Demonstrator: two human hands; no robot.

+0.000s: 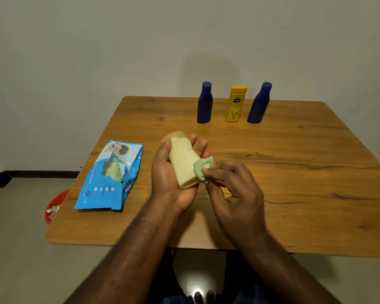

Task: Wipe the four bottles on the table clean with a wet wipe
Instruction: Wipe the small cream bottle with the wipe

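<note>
Wiping in progress: one of four bottles in hand.
Left hand grips the cream bottle; right hand pinches the green wet wipe against it. Behind the cream bottle, two blue bottles and a yellow lotion bottle stand, seemingly awaiting wiping.

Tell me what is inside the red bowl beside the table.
The red plastic bowl on the floor shows a few pale crumpled scraps, seemingly used wipes. The wooden table edge covers most of the bowl, so the rest is hidden.
</note>
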